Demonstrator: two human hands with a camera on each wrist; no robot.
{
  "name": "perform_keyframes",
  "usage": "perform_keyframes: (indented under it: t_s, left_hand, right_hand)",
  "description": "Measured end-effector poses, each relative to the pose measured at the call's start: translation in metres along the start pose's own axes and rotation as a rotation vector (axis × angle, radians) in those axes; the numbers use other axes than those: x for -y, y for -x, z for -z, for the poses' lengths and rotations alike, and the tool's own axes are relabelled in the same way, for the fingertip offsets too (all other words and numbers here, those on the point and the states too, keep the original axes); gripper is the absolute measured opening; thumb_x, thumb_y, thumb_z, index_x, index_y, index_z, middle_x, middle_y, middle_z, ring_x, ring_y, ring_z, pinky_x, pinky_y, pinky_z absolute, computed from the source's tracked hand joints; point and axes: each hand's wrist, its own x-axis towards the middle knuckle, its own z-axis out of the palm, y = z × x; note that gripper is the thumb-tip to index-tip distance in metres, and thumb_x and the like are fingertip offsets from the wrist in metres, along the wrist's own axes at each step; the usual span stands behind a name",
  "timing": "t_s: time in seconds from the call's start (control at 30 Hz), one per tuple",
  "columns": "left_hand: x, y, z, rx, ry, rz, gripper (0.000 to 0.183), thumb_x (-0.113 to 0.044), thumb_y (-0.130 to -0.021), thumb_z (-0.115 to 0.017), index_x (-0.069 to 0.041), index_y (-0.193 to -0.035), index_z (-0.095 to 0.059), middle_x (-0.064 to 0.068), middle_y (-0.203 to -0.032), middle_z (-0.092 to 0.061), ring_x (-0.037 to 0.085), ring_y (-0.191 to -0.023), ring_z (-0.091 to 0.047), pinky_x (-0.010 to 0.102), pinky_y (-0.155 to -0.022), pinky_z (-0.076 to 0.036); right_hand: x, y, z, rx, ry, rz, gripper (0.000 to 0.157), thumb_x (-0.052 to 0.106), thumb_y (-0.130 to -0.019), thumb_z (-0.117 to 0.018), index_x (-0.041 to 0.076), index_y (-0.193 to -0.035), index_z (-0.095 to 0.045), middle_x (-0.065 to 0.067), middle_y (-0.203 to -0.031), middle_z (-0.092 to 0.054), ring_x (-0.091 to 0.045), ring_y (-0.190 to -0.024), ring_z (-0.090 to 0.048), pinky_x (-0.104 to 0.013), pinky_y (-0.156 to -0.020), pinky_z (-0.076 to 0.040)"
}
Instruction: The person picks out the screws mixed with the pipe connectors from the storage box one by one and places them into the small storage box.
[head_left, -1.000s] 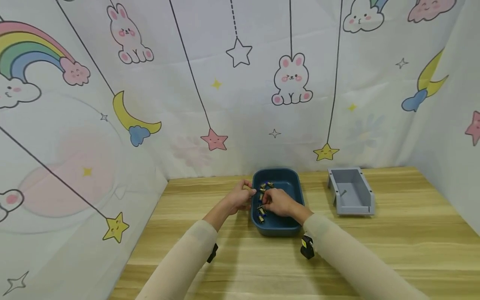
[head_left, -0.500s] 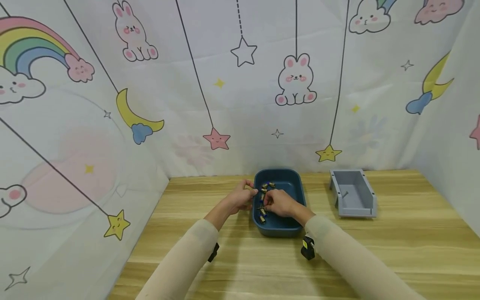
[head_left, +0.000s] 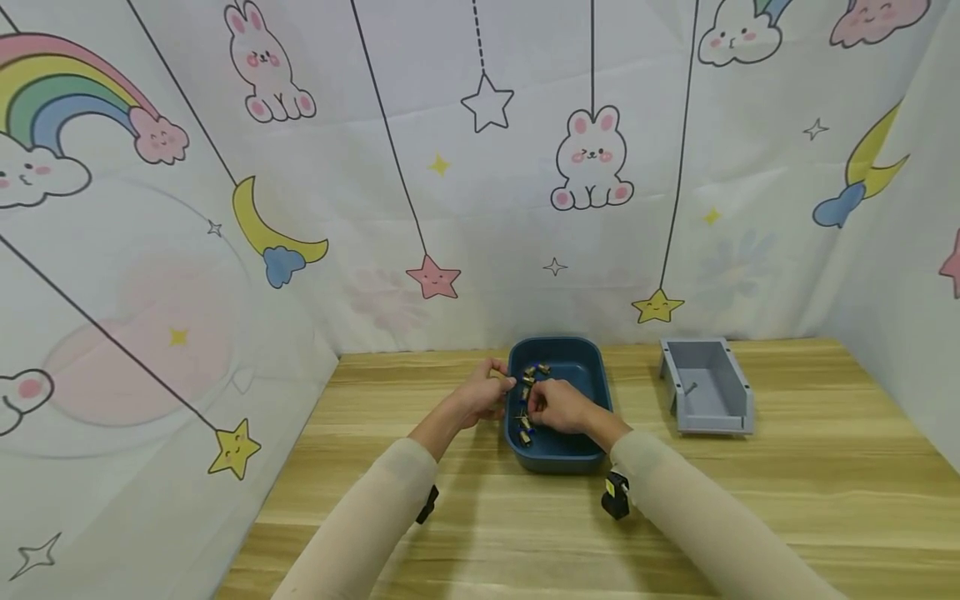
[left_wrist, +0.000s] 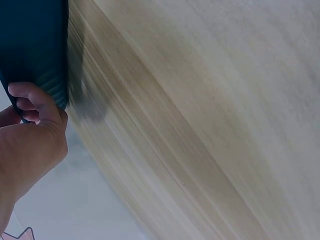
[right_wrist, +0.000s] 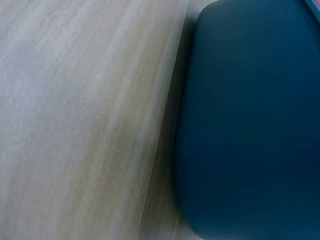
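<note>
In the head view my left hand grips the left rim of a dark blue plastic box. Its bent fingers show at the box's edge in the left wrist view. My right hand reaches into the box, fingers bent down among small brass-coloured fittings with blue parts. A thin metal piece lies right at the right fingertips; whether they pinch it I cannot tell. Several more fittings lie along the box's left side. The right wrist view shows the box's outer wall, with the hand hidden.
A grey open-front bin stands to the right of the box, with one screw inside it. Both stand on a wood-grain table. A white cloth printed with cartoons hangs behind and along the sides.
The head view has shifted slightly since a second ago. My right fingertips have moved slightly to the right by the thin metal piece; my left hand stays on the rim.
</note>
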Motion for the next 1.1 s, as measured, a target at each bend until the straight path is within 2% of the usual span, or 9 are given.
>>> perform_keyframes:
  t_s: [0.6, 0.93, 1.1]
  left_hand:
    - [0.0018, -0.0021, -0.0001, -0.008, 0.001, 0.0, 0.026, -0.016, -0.111, -0.054, -0.008, -0.133, -0.042, 0.017, -0.116, -0.059, 0.021, -0.087, -0.061, 0.036, -0.07, -0.05]
    - [0.0013, -0.0011, 0.0006, 0.003, 0.002, 0.01, 0.026, -0.016, -0.112, -0.053, -0.008, -0.133, -0.041, 0.008, -0.101, -0.056, 0.018, -0.079, -0.059, 0.034, -0.068, -0.049]
    - [0.001, -0.0013, 0.0015, 0.008, -0.001, 0.012, 0.024, -0.016, -0.112, -0.053, -0.009, -0.131, -0.041, 0.008, -0.101, -0.056, 0.018, -0.08, -0.059, 0.034, -0.068, -0.049]
  right_hand:
    - [-0.0018, 0.0001, -0.0012, 0.005, 0.039, 0.035, 0.01, 0.008, -0.094, -0.076, 0.013, -0.088, -0.069, 0.006, -0.081, -0.065, -0.01, -0.072, -0.058, -0.033, -0.075, -0.052]
    - [-0.0031, 0.0003, 0.0006, -0.015, 0.01, 0.021, 0.01, 0.008, -0.09, -0.076, 0.013, -0.086, -0.069, 0.005, -0.078, -0.064, -0.011, -0.069, -0.056, -0.031, -0.07, -0.049]
    - [-0.0032, 0.0013, 0.0008, -0.026, -0.007, 0.012, 0.011, 0.008, -0.09, -0.076, 0.014, -0.084, -0.069, 0.005, -0.077, -0.064, -0.012, -0.069, -0.056, -0.031, -0.069, -0.048]
